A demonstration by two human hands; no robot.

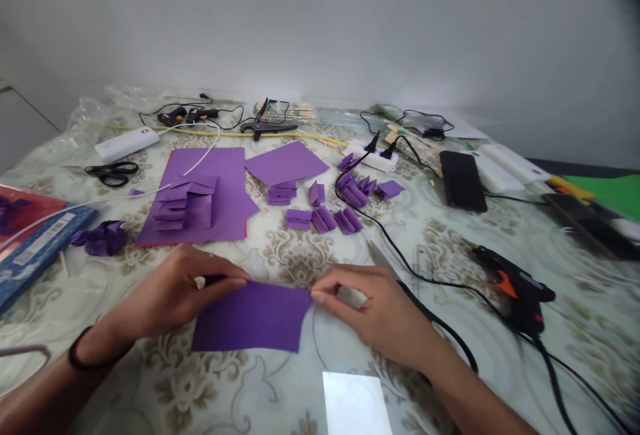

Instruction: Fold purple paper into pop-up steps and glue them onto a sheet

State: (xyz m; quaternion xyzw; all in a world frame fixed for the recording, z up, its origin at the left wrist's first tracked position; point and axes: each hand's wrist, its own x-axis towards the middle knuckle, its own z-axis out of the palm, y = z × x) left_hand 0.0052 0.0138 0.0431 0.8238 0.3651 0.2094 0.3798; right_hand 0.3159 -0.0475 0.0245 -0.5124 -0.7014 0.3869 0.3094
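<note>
A small rectangle of purple paper (253, 318) is held up near the front middle of the table. My left hand (175, 292) pinches its upper left edge between thumb and fingers. Its upper right corner is between the thumb and finger of my right hand (367, 305). Beyond the hands, several folded purple pieces (323, 219) lie in a loose group. Larger purple sheets (230, 168) lie to the left of them, with a folded purple stack (185, 203) on top. Partly behind my right hand are large scissors (415, 298).
A black glue gun (520, 288) lies at right, its cable crossing the table. A phone (463, 180), a power strip (373, 154) and black scissors (113, 172) lie farther back. Crumpled purple paper (101, 238) and a blue packet (40, 255) are at left.
</note>
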